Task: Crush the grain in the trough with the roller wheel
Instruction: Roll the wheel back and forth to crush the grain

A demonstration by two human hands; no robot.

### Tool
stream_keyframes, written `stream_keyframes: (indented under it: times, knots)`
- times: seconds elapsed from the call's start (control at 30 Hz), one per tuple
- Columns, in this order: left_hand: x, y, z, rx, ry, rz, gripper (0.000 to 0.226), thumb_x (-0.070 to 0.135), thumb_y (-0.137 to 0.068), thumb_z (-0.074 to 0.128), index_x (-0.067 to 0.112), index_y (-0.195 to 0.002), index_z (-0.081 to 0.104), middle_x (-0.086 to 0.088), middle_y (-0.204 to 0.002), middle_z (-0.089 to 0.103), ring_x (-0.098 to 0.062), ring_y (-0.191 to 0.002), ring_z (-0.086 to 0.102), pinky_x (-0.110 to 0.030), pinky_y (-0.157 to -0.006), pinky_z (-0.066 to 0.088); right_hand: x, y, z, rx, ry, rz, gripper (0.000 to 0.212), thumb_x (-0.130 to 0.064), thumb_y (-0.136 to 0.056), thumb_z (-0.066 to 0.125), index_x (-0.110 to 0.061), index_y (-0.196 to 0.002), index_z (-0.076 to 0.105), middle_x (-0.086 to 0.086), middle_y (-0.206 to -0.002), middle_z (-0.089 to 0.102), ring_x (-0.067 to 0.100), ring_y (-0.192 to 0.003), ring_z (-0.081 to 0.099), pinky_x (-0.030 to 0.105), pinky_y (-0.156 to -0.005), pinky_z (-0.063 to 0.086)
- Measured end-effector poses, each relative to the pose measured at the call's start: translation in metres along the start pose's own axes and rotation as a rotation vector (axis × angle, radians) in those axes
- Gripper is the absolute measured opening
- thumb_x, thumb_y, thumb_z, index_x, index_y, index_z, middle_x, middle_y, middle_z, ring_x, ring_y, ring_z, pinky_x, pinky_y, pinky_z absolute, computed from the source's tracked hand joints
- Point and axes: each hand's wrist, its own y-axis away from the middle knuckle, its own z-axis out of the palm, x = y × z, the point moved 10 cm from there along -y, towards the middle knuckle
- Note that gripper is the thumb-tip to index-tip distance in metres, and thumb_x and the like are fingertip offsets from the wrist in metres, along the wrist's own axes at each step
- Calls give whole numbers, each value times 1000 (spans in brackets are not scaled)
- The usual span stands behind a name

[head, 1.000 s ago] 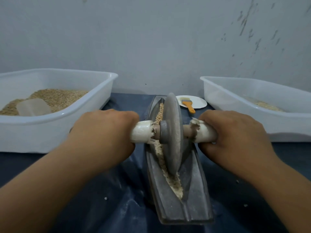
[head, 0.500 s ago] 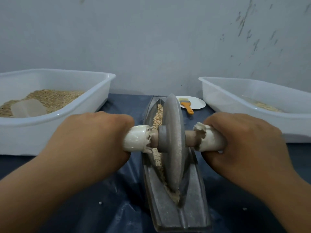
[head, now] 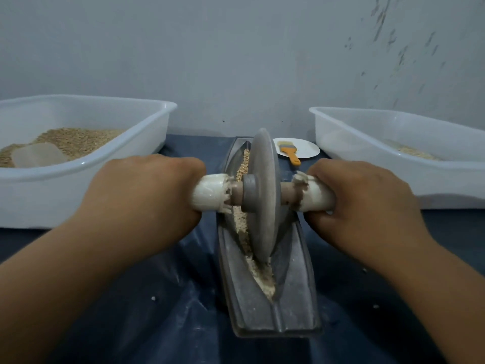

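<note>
White plastic forms the left tub [head: 86, 164], which sits well to the left of the trough [head: 294, 292] and holds a heap of whole grain with a translucent scoop [head: 36, 155] lying on it. Just left of the trough, the left hand [head: 141, 198] is wrapped tight around the white-wrapped left handle [head: 210, 191] of the axle. The roller wheel [head: 262, 195], a grey stone disc, stands upright on its edge in the trough's groove, about midway along it. Grain [head: 246, 164] beyond the wheel, toward the trough's far end, looks whole and pebbly; the grain on the near side of the wheel is paler and finer, packed down to the groove's near tip, so that stretch appears already crushed. My reading is that the job is partly done, with the far portion left to work. Behind the trough's far right corner, an orange-handled brush [head: 290, 153] lies on a small white plate [head: 304, 148]. Just right of the trough, the right hand [head: 367, 203] clamps the right handle [head: 315, 195]. Well to the right of the trough stands the right tub [head: 393, 143], with only a thin layer of pale material in it.
</note>
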Motion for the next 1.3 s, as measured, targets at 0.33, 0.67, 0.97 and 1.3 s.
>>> stream_keyframes:
  times: [0.33,0.67,0.97,1.3]
  knots:
    - [-3,7,2,-88,97,0,18,52,-59,53,43,-74,49,14,-55,48,-14,-53,50,-30,-55,45,-2,5,-15,114,-7,-26,20,-28,-65,70,-27,-84,63,-8,-72,61,25,-71,57,28,-57,25]
    - [1,11,-9,-39,80,1,21,41,-65,66,34,-72,47,11,-58,48,0,-51,38,-19,-47,24,0,8,-18,132,-5,-43,19,-30,-64,72,-27,-79,62,-4,-67,59,30,-63,55,28,-52,30]
    - [1,15,-13,-55,46,19,22,43,-68,63,34,-75,45,11,-62,49,-3,-54,40,-19,-47,25,5,12,-15,49,-182,-3,26,-40,-63,60,-33,-87,57,-6,-70,60,31,-69,57,44,-61,50]
    - [-2,15,-12,-28,6,26,21,41,-60,65,35,-71,48,12,-52,46,-3,-47,41,-17,-45,24,5,11,-17,82,-120,-20,22,-41,-62,64,-33,-82,61,-10,-68,61,27,-64,58,32,-55,45]
